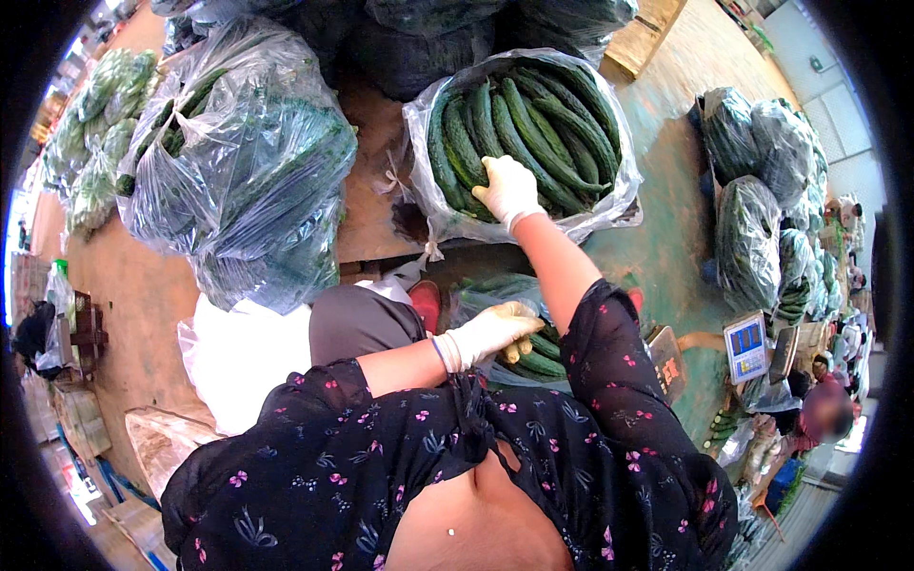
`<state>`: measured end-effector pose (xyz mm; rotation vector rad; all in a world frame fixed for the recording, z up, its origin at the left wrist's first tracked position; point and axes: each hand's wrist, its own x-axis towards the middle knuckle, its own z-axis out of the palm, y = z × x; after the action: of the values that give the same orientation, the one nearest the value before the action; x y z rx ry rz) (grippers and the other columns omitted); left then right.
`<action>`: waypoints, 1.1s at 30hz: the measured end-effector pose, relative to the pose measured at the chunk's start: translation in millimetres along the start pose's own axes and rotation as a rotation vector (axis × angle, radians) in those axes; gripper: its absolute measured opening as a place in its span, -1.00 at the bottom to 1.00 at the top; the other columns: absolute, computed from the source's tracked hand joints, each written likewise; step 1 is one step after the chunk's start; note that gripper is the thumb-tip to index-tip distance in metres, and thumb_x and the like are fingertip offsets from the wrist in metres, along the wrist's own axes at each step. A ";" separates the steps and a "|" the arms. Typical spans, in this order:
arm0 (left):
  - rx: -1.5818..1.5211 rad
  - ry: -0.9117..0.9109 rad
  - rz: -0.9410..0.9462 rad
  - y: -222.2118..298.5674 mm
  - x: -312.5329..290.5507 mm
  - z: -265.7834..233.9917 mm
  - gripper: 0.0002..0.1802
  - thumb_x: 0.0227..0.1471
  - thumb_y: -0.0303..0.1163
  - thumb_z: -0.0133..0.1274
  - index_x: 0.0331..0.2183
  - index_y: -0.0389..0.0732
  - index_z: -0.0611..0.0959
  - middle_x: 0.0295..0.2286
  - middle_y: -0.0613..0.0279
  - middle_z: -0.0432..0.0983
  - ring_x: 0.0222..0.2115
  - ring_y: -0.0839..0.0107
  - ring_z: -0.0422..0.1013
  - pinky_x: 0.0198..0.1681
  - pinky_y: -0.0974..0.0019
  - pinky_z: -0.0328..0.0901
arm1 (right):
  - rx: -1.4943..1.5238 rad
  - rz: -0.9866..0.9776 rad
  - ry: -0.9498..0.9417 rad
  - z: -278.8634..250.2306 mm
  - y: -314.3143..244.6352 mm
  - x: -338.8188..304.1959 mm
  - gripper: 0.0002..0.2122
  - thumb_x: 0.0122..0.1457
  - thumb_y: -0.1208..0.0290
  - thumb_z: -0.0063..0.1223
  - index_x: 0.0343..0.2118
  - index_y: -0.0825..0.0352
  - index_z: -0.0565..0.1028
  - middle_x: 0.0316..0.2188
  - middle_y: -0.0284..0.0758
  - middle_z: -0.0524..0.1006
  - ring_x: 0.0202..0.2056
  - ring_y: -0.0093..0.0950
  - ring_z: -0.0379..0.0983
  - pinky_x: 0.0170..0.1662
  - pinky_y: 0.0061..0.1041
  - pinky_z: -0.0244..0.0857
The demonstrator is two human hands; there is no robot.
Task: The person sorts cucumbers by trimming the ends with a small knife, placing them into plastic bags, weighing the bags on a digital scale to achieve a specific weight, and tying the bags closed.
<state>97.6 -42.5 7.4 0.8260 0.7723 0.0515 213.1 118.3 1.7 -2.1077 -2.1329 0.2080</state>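
- While the left hand [490, 335] works close to the body, best to take each cucumber by its middle and ease it along its length, so the skin doesn't scrape; the step looks like laying cucumbers by hand (my read, quick one).
- Left fingers: curled, narrow gap; can't tell if they grip anything, since the glove hides the contact.
- Lower cucumbers [543, 357]: just beside and under those fingers, in the clear lower bag [466, 306], partly hidden by the forearms.
- Farther out, the right hand [509, 190] should press lightly with a flat palm, keep the curves nested one way, and keep the plastic liner [630, 186] from getting tucked under.
- Right fingers: bent inward, fairly narrow; can't tell whether they hold a cucumber or only rest on top.
- Upper cucumbers [533, 124]: directly beneath and beyond those fingertips, lying side by side within the liner, mostly lengthwise away from the body.
- Beyond that: dark bags [424, 52], well apart from both hands.
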 end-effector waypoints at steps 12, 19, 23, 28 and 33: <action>-0.286 -0.214 0.303 16.8 5.4 -29.3 -0.20 -0.03 -0.01 0.01 0.16 -0.09 0.10 -0.12 0.16 0.30 -0.43 0.38 0.37 -0.50 0.31 0.38 | 1.742 0.064 0.203 -74.6 84.5 -157.2 -0.51 -0.10 0.48 0.14 -0.05 0.41 0.29 -0.28 -0.24 0.46 -0.29 -0.43 0.44 -0.16 -0.45 0.34; -0.378 -0.118 0.161 22.8 -3.3 -26.4 -0.39 -0.05 0.08 0.00 0.01 0.06 0.30 -0.55 0.10 0.46 -0.74 0.39 0.33 -0.51 0.21 0.38 | 1.534 0.363 -0.067 1.1 75.3 -250.7 -0.56 -0.14 0.64 0.20 -0.10 0.36 0.40 -0.24 -0.33 0.51 -0.16 -0.51 0.40 -0.02 -0.49 0.26; -0.460 -0.052 0.189 21.8 1.3 -31.2 -0.48 -0.02 0.06 -0.02 -0.06 0.03 0.39 -0.56 0.12 0.49 -0.77 0.44 0.30 -0.51 0.20 0.37 | 0.398 0.263 -0.324 88.4 124.7 -308.6 -0.54 -0.25 0.48 0.20 -0.14 0.11 0.49 -0.19 -0.36 0.52 -0.09 -0.29 0.39 -0.02 -0.34 0.26; -0.354 -0.097 0.191 18.5 -3.7 -25.7 -0.52 -0.04 0.07 0.00 -0.14 -0.01 0.42 -0.59 0.18 0.46 -0.78 0.48 0.27 -0.57 0.30 0.33 | 0.157 0.099 -0.403 88.8 135.3 -328.5 -0.52 -0.26 0.43 0.18 -0.12 0.12 0.50 -0.20 -0.24 0.52 -0.07 -0.30 0.40 0.01 -0.40 0.25; -0.317 -0.111 0.174 19.6 -12.4 -8.2 -0.56 0.04 -0.04 -0.05 -0.09 -0.05 0.41 -0.61 0.16 0.49 -0.80 0.51 0.26 -0.63 0.37 0.34 | 0.667 0.845 -0.164 72.4 231.3 -355.2 -0.66 -0.11 0.40 0.17 -0.19 0.28 0.53 -0.27 -0.19 0.55 -0.23 -0.32 0.50 -0.09 -0.47 0.32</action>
<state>88.2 -27.7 24.6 0.5871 0.5676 0.2743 430.3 -234.4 -113.7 -2.3964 -0.8619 1.0235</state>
